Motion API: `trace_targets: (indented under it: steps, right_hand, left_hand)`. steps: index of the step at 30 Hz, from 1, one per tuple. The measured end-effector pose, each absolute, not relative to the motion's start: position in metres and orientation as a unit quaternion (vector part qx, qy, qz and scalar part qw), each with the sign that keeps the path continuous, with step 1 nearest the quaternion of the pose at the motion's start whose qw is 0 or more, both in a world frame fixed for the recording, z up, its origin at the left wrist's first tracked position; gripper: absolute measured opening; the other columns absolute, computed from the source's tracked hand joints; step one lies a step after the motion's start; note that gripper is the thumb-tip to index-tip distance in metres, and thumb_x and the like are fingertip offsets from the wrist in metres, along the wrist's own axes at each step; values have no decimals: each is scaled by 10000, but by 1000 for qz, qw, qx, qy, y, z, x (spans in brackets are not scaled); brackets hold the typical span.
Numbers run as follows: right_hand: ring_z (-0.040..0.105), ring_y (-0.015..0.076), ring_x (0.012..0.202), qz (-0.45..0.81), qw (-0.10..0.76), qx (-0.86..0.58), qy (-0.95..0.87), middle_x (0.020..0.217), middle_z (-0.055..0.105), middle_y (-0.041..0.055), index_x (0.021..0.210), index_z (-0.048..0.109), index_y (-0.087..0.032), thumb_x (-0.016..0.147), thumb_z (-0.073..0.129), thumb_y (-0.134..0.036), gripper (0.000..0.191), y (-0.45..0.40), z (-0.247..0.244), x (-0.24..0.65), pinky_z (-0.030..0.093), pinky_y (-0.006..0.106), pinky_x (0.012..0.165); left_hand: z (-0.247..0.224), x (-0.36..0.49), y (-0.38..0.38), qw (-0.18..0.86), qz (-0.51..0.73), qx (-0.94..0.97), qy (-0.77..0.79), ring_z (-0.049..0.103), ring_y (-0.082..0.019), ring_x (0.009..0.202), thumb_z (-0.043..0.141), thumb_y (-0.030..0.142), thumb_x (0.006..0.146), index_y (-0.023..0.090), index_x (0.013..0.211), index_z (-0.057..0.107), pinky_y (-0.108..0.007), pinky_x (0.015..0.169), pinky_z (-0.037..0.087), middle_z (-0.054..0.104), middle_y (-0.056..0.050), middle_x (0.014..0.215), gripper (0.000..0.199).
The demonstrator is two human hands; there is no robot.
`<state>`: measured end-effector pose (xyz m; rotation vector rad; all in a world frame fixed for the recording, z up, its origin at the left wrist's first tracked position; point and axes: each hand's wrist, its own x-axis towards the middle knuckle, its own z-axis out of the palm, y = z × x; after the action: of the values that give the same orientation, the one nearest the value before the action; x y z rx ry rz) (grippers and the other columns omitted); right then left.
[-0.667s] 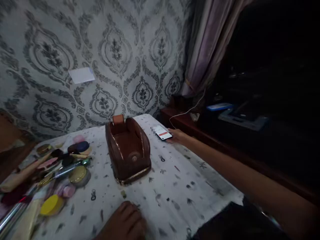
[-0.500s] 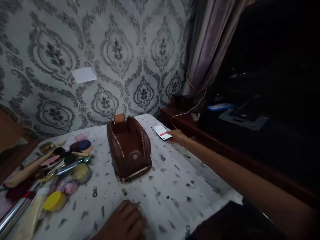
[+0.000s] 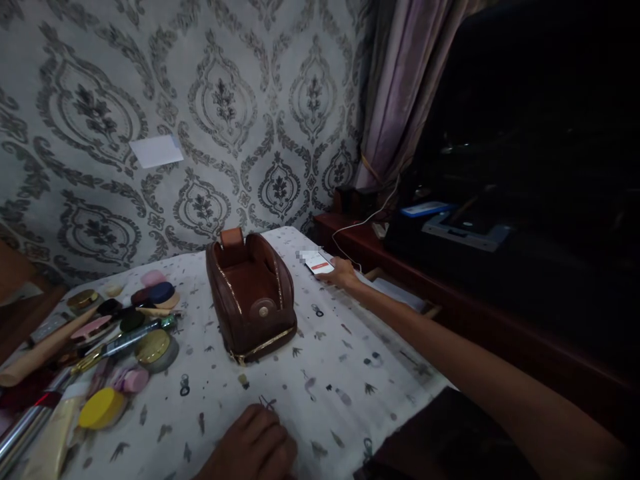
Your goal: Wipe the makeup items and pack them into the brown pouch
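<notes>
White cloth (image 3: 320, 350) separates left fingers (image 3: 265, 427), grip unclear, from right fingers (image 3: 341, 267) grasping edge-side phone (image 3: 317, 263).

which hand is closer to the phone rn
Right. The right hand is at the phone, fingers at its right end; the left hand is away from it, on the near side of the brown bag.
</notes>
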<state>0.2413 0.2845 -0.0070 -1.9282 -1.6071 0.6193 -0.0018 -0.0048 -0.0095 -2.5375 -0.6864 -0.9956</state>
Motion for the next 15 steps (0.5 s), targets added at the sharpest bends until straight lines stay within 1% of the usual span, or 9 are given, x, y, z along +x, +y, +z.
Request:
trace_targets:
  steps: [2, 4, 8, 12, 14, 15]
  right_hand:
    - [658, 247, 971, 209, 267, -718, -608, 1249, 578, 162, 1309, 556, -140, 579, 886, -369, 833, 281, -6, 239, 523, 291, 785]
    - [639, 259, 1007, 196, 259, -716, -618, 1307, 516, 177, 1364, 500, -158, 612, 862, -341, 854, 279, -6, 237, 513, 321, 835]
    - [635, 254, 956, 193, 254, -710, -627, 1283, 493, 178, 1390, 466, -170, 662, 804, -277, 810, 277, -6, 236, 520, 350, 823]
    - [617, 257, 953, 196, 276, -697, -632, 1236, 490, 166, 1386, 466, -153, 666, 787, -282, 799, 274, -7, 241, 518, 365, 846]
    - [601, 260, 987, 191, 298, -686, -636, 1216, 492, 145, 1376, 471, -164, 690, 769, -324, 765, 269, -8, 244, 508, 377, 884]
    - [595, 259, 1002, 186, 309, -679, -639, 1209, 494, 136, 1367, 477, -175, 708, 753, -349, 736, 265, -9, 246, 502, 384, 904]
  left_hand:
    - [-10, 4, -5, 166, -357, -889, -235, 558, -146, 698, 360, 143, 1012, 135, 846, 607, -292, 712, 481, 638, -19, 705, 298]
    - [-12, 9, -6, 162, -358, -890, -230, 562, -133, 693, 358, 111, 1010, 142, 849, 610, -285, 758, 479, 640, 0, 703, 301]
    - [-11, 16, -6, 142, -352, -893, -242, 577, -120, 696, 332, 132, 1029, 151, 861, 614, -278, 815, 493, 648, 15, 708, 329]
    - [19, 10, -11, 152, -366, -885, -245, 586, -128, 699, 368, 143, 1023, 144, 883, 624, -278, 793, 510, 672, 1, 724, 292]
    - [42, -1, -21, 132, -339, -894, -261, 622, -131, 803, 390, 147, 1020, 128, 939, 630, -271, 844, 519, 701, -19, 805, 254]
    - [52, -8, -28, 137, -332, -888, -286, 631, -137, 849, 441, 163, 1008, 141, 963, 634, -274, 858, 526, 704, -22, 847, 199]
